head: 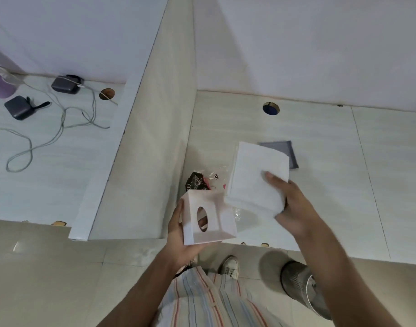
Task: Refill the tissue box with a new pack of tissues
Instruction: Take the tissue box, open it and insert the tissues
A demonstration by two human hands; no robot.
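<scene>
My left hand (pixel 182 239) holds a white cube-shaped tissue box (pixel 208 217) from below, its oval slot facing me, with a fingertip showing through the slot. My right hand (pixel 293 208) grips a thick white stack of tissues (pixel 257 178) by its near right corner, held above the desk just right of the box and touching its upper right edge. Behind the box, crumpled clear plastic wrapping (pixel 217 178) with dark and red print lies on the desk.
A dark grey square lid or tray (pixel 293 153) lies on the desk (pixel 343 173) behind the tissues. A cable hole (pixel 271 108) sits further back. A partition (pixel 141 142) separates the left desk with cables and chargers (pixel 65 84). A grey bin (pixel 303 287) stands on the floor.
</scene>
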